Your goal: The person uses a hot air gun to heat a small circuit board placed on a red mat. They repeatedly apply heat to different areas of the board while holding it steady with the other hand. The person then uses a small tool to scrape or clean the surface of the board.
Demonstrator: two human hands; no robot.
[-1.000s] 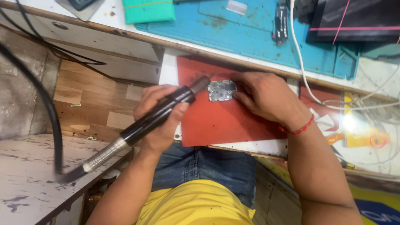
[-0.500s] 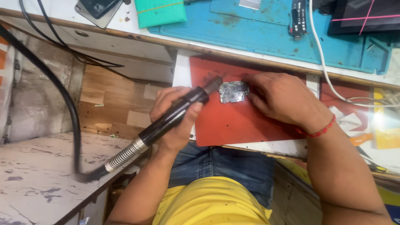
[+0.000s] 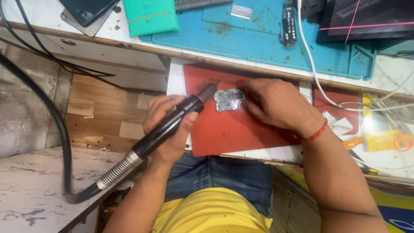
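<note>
My left hand (image 3: 169, 129) grips a black hot-air wand (image 3: 172, 123) whose metal nozzle points up and right at a small grey circuit board (image 3: 228, 99). The board lies on a red mat (image 3: 224, 129) over my lap. My right hand (image 3: 278, 105) rests on the mat with its fingertips pressing the board's right edge. A red thread bracelet (image 3: 311, 133) circles my right wrist. The wand's sprung collar and thick black hose (image 3: 64, 142) trail down to the left.
A blue work mat (image 3: 267, 39) covers the bench behind, with a green pad (image 3: 148, 16), a dark tool (image 3: 288, 21) and a screen (image 3: 366, 19). A white cable (image 3: 319, 86) runs down the right. Yellow packets (image 3: 384, 133) lie at the right.
The view has shifted, so everything sits slightly further right and lower in frame. Both hands keep the same hold on the wand and the board.
</note>
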